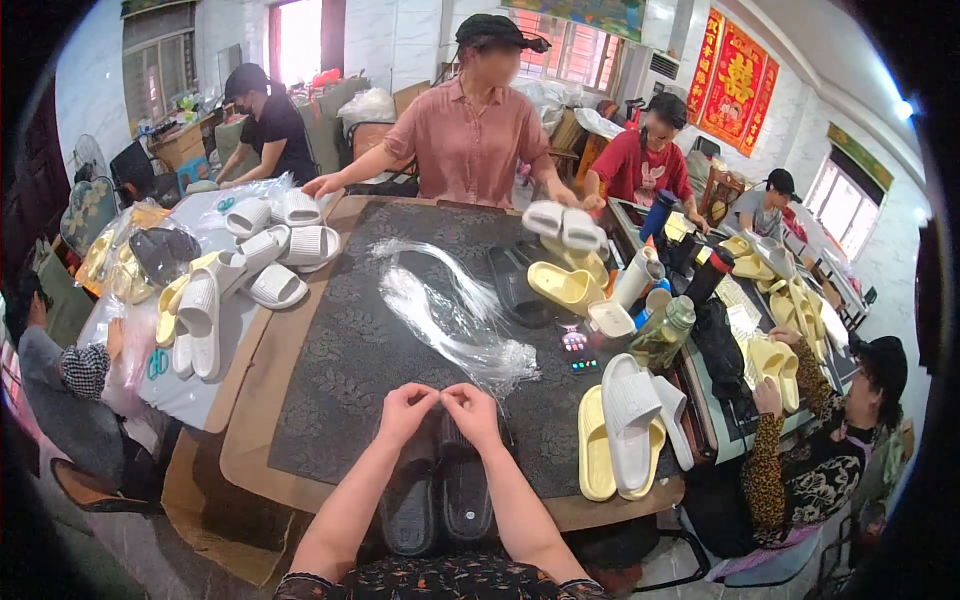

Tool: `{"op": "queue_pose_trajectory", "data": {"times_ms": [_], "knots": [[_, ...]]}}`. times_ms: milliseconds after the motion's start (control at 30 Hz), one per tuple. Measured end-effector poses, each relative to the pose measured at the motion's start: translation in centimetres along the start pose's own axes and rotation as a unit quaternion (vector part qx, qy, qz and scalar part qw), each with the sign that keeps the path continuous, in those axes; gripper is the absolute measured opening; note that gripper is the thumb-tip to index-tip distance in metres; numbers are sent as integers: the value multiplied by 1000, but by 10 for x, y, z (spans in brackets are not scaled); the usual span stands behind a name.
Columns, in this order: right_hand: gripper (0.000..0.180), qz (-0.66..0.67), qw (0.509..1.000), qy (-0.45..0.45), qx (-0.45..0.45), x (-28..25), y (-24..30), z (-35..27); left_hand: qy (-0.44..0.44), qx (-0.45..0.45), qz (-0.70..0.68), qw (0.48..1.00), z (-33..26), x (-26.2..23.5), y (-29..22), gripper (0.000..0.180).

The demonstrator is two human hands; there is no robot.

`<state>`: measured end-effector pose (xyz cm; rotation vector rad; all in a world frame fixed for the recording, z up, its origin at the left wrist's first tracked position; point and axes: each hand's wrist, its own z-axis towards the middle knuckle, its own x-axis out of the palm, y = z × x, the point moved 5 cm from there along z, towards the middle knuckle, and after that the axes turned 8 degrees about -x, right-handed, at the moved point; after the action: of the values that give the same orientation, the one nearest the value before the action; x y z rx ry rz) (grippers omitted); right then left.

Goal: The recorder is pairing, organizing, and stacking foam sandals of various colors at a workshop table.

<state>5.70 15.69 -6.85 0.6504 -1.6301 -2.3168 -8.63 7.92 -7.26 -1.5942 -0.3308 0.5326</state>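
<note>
My left hand and my right hand meet fingertip to fingertip near the front edge of the table, both in a pinch. Whatever lies between the fingers is too small to make out. Just below them is a pair of black slippers, the left slipper and the right slipper, partly hidden by my hands and forearms. Beyond my fingers a bundle of clear thin plastic strands spreads over the dark patterned mat. A thinner bundle of strands curves behind it.
Grey and yellow slippers lie at the right, near a phone and a glass jar. Across the table a person in pink reaches toward grey slippers. More grey slippers are piled left. Other people sit around.
</note>
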Motion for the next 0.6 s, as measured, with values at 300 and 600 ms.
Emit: {"op": "queue_pose_trajectory", "data": {"times_ms": [300, 600], "knots": [[15, 24, 999, -33, -5, -2, -2, -1, 3, 0, 9, 1000, -5, 1, -14, 16], [15, 72, 996, -51, 16, -2, -12, 1, 2, -14, -7, 1000, 6, 3, 12, 18]]}}
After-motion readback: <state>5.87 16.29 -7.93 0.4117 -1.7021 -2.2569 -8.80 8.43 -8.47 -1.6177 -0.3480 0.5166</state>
